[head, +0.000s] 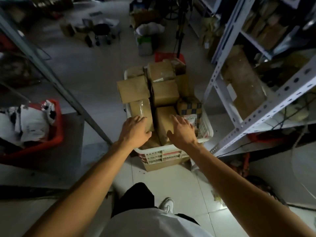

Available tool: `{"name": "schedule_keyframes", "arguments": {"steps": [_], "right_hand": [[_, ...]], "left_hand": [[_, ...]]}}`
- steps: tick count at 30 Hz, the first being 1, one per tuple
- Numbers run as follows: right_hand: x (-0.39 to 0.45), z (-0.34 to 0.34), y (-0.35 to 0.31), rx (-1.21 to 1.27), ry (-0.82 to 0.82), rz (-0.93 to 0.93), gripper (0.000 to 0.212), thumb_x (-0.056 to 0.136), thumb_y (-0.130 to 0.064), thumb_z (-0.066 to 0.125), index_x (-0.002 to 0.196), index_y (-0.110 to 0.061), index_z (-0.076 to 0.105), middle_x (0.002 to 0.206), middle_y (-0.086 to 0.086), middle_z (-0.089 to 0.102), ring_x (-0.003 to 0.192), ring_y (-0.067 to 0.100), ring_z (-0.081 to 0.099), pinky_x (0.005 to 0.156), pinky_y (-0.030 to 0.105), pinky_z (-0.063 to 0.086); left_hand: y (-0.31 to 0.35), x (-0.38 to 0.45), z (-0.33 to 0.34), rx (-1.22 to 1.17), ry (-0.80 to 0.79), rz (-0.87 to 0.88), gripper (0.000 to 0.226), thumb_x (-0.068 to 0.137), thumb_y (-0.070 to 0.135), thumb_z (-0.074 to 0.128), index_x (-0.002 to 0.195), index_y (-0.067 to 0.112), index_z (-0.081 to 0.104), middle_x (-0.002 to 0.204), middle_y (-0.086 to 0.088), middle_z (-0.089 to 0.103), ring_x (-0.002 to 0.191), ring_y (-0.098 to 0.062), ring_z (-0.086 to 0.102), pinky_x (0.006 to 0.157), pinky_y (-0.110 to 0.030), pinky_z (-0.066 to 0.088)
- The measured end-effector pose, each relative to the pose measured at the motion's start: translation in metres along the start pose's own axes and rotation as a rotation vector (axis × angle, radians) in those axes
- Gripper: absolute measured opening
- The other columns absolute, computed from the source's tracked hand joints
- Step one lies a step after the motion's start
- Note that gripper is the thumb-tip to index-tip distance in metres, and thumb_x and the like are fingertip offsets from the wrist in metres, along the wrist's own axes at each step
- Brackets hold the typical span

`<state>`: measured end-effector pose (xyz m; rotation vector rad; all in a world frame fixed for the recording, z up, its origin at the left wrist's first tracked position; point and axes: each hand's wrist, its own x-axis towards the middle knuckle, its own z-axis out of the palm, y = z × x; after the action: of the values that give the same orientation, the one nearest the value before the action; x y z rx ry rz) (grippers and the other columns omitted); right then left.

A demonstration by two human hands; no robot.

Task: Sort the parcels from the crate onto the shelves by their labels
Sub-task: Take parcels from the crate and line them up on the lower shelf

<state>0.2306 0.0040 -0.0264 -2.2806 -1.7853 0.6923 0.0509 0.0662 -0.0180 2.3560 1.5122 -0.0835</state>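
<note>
A white plastic crate (164, 152) stands on the floor ahead of me, piled with several brown cardboard parcels. My left hand (135, 130) lies with spread fingers on the near-left taped parcel (140, 107). Over the near-right parcel (164, 117) my right hand (182, 130) reaches with fingers straight; I cannot tell whether it touches. A parcel with a chequered pattern and a white label (189, 106) sits just right of that hand. White metal shelves (256, 106) rise at the right, holding wrapped parcels.
A grey shelf post (56, 79) slants across the left. A red crate (51, 139) with white bags sits on the low left shelf. Another red crate (164, 56) stands behind the white one. Boxes, bags and a tripod crowd the far floor.
</note>
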Motion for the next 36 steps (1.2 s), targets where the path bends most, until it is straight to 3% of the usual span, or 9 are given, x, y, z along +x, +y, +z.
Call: {"name": "schedule_keyframes", "arguments": {"steps": [9, 13, 15, 19, 24, 28, 32, 36], "right_hand": [[0.092, -0.001, -0.063, 0.037, -0.056, -0.132, 0.069, 0.092, -0.029, 0.058, 0.153, -0.023, 0.027, 0.151, 0.006, 0.039, 0.136, 0.033, 0.037, 0.112, 0.050, 0.030], [0.142, 0.001, -0.080, 0.071, -0.066, -0.101, 0.073, 0.092, -0.030, 0.059, 0.154, -0.026, 0.021, 0.151, 0.006, 0.039, 0.137, 0.032, 0.038, 0.112, 0.052, 0.035], [0.166, 0.000, -0.088, 0.120, -0.051, -0.065, 0.074, 0.091, -0.034, 0.061, 0.153, -0.026, 0.022, 0.146, 0.006, 0.043, 0.133, 0.031, 0.042, 0.109, 0.053, 0.040], [0.208, -0.002, -0.108, 0.213, -0.026, 0.046, 0.072, 0.091, -0.040, 0.064, 0.149, -0.018, 0.027, 0.140, 0.009, 0.049, 0.127, 0.029, 0.048, 0.104, 0.046, 0.043], [0.254, 0.005, -0.122, 0.357, -0.034, 0.174, 0.082, 0.087, -0.045, 0.071, 0.150, -0.017, 0.027, 0.142, 0.010, 0.051, 0.130, 0.029, 0.050, 0.103, 0.042, 0.043], [0.273, 0.005, -0.121, 0.539, -0.069, 0.269, 0.086, 0.083, -0.041, 0.076, 0.152, -0.020, 0.030, 0.144, 0.005, 0.051, 0.132, 0.025, 0.048, 0.096, 0.030, 0.039], [0.280, 0.004, -0.116, 0.633, -0.140, 0.271, 0.084, 0.079, -0.034, 0.082, 0.149, -0.028, 0.036, 0.128, -0.004, 0.057, 0.114, 0.012, 0.050, 0.087, 0.026, 0.041], [0.267, 0.000, -0.110, 0.726, -0.153, 0.214, 0.081, 0.079, -0.025, 0.082, 0.146, -0.032, 0.037, 0.105, -0.021, 0.051, 0.099, 0.003, 0.048, 0.080, 0.023, 0.042]], "left_hand": [[-0.073, 0.040, -0.023, -0.047, 0.048, -0.196, 0.058, 0.091, 0.040, 0.061, 0.141, 0.015, 0.045, 0.137, -0.011, 0.052, 0.126, -0.035, 0.047, 0.106, -0.045, 0.040], [-0.100, 0.085, -0.033, -0.037, 0.026, -0.222, 0.060, 0.092, 0.043, 0.059, 0.142, 0.016, 0.043, 0.144, -0.013, 0.047, 0.131, -0.036, 0.044, 0.108, -0.047, 0.038], [-0.113, 0.112, -0.040, -0.063, 0.039, -0.231, 0.057, 0.091, 0.047, 0.060, 0.137, 0.015, 0.047, 0.138, -0.011, 0.052, 0.126, -0.034, 0.048, 0.103, -0.045, 0.041], [-0.135, 0.160, -0.057, -0.332, -0.010, -0.226, 0.062, 0.088, 0.045, 0.067, 0.137, 0.014, 0.043, 0.129, -0.010, 0.055, 0.115, -0.026, 0.055, 0.086, -0.032, 0.044], [-0.153, 0.208, -0.061, -0.658, -0.137, -0.209, 0.053, 0.094, 0.039, 0.063, 0.136, 0.013, 0.043, 0.112, 0.005, 0.052, 0.082, 0.001, 0.050, 0.064, -0.012, 0.038], [-0.162, 0.232, -0.053, -0.823, -0.184, -0.289, 0.056, 0.092, 0.043, 0.064, 0.136, 0.013, 0.047, 0.124, -0.003, 0.058, 0.101, -0.013, 0.056, 0.077, -0.023, 0.044], [-0.163, 0.237, -0.044, -0.849, -0.166, -0.307, 0.059, 0.091, 0.044, 0.065, 0.136, 0.011, 0.047, 0.120, -0.003, 0.058, 0.105, -0.017, 0.057, 0.069, -0.016, 0.042], [-0.155, 0.222, -0.043, -0.793, -0.135, -0.271, 0.061, 0.091, 0.042, 0.066, 0.139, 0.012, 0.042, 0.126, -0.005, 0.056, 0.106, -0.014, 0.056, 0.069, -0.012, 0.040]]}}
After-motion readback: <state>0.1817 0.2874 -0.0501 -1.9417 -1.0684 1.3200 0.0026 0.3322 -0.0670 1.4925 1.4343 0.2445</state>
